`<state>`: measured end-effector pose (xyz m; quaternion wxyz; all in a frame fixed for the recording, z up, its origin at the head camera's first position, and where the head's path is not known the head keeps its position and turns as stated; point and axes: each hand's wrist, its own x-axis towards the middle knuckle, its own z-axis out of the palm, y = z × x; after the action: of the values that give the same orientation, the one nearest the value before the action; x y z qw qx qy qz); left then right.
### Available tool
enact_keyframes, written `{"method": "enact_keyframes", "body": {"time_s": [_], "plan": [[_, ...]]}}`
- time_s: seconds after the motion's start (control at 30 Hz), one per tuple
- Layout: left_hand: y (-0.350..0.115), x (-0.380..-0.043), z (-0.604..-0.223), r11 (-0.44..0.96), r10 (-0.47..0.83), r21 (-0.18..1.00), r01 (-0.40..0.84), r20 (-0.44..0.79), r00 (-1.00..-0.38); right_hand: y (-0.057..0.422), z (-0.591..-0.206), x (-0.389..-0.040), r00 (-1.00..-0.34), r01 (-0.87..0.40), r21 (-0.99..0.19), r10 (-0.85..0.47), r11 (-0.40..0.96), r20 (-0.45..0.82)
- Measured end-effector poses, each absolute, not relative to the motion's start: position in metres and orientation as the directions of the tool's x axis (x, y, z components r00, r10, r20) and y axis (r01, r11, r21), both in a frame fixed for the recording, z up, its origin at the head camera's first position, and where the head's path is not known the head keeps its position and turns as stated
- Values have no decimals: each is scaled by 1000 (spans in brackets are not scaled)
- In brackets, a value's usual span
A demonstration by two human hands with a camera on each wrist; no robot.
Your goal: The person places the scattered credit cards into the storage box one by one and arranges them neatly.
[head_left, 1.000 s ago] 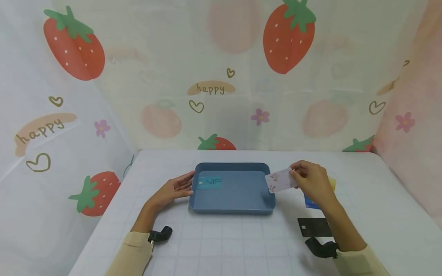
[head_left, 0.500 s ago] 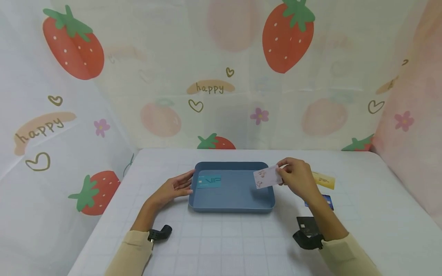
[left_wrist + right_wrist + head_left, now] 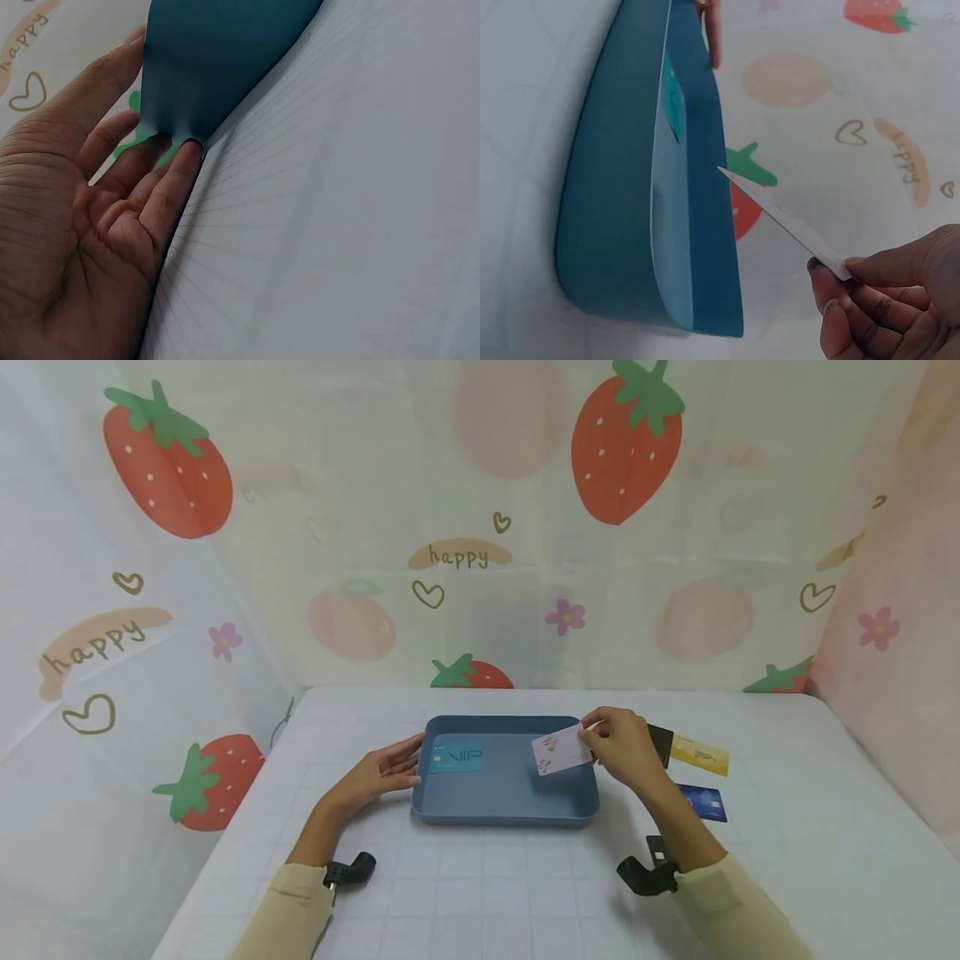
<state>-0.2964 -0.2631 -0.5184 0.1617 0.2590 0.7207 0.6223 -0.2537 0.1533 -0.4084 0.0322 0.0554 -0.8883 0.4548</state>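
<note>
Backdrop [image 3: 480,460] first, wrinkled cloth by the look of it, printed with fat strawberries [image 3: 628,452], and before it the pale surface [image 3: 480,885], faintly gridded. Centre stage, the tray [image 3: 502,789]: smooth, blue-grey, rounded corners, low walls. Left hand [image 3: 378,772] at its left end, fingers slightly spread, touching the wall; press too hard there and the tray could well skid. Over to the right hand [image 3: 621,750], thumb and fingers pinching one end of the pale card [image 3: 558,752], tilted above the tray's right part! That small grip is the risk: loosen it early and this thin, stiff-looking rectangle might land crooked or clip the rim. Teal VIP card [image 3: 455,757], inside at the left. Out right on the surface: gold card [image 3: 701,755], blue card [image 3: 703,802], far black card [image 3: 660,745] partly covered, near black card [image 3: 655,843] mostly behind the forearm [image 3: 684,822], where a low sweep could nudge it.
</note>
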Motion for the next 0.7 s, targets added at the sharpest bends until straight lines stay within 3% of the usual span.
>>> {"method": "enact_keyframes", "body": {"time_s": [0.7], "plan": [[-264, -295, -519, 105, 565, 981, 165, 78, -822, 122, -418, -282, -984, -178, -787, -129, 591, 125]]}}
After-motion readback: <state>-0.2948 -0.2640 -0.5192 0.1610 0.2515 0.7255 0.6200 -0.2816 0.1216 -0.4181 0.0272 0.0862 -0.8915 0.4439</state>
